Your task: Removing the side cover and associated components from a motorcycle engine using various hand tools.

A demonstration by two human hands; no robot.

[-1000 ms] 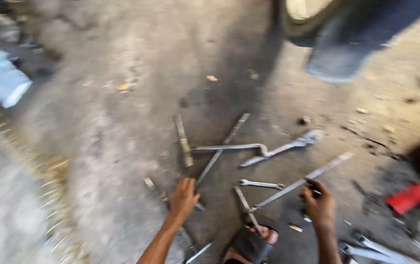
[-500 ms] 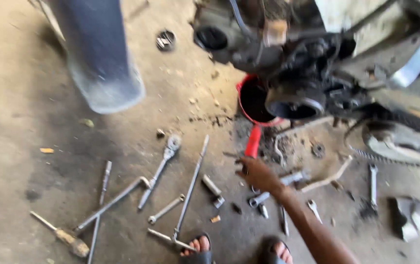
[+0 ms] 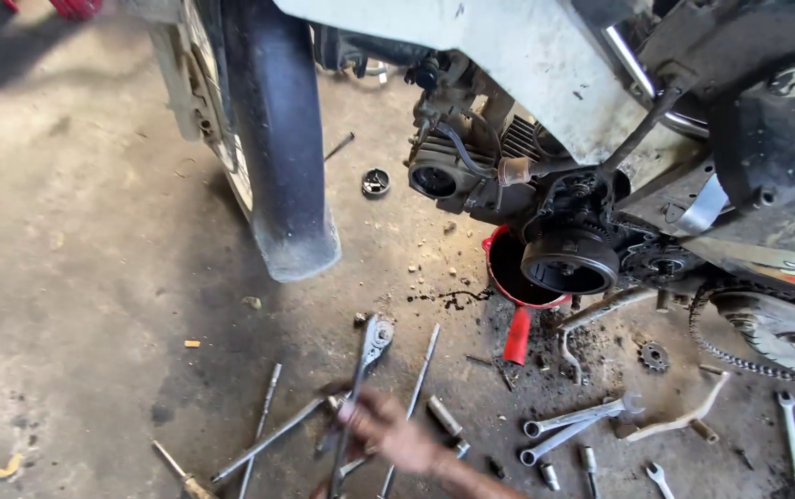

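My right hand (image 3: 386, 432), blurred by motion, reaches in from the bottom edge over a scatter of tools on the concrete floor. It lies across the handle of a long adjustable wrench (image 3: 374, 334), and the blur hides whether the fingers grip it. A thin rod (image 3: 416, 388) and a short socket piece (image 3: 444, 416) lie just right of the hand. Long bars (image 3: 268, 439) lie to its left. My left hand is out of view.
A motorcycle engine (image 3: 508, 176) stands above a red drain pan (image 3: 497, 277) of dark oil. The front tyre (image 3: 277, 139) is at upper left. Two spanners (image 3: 573, 425), a bent lever (image 3: 684, 418), a small sprocket (image 3: 654, 355), a chain (image 3: 739, 356) and a round cap (image 3: 375, 182) lie about.
The view has swung toward the motorcycle and closer. My right hand has moved left from beside the red pan's handle to the long wrench among the tools. The left hand has left the view.
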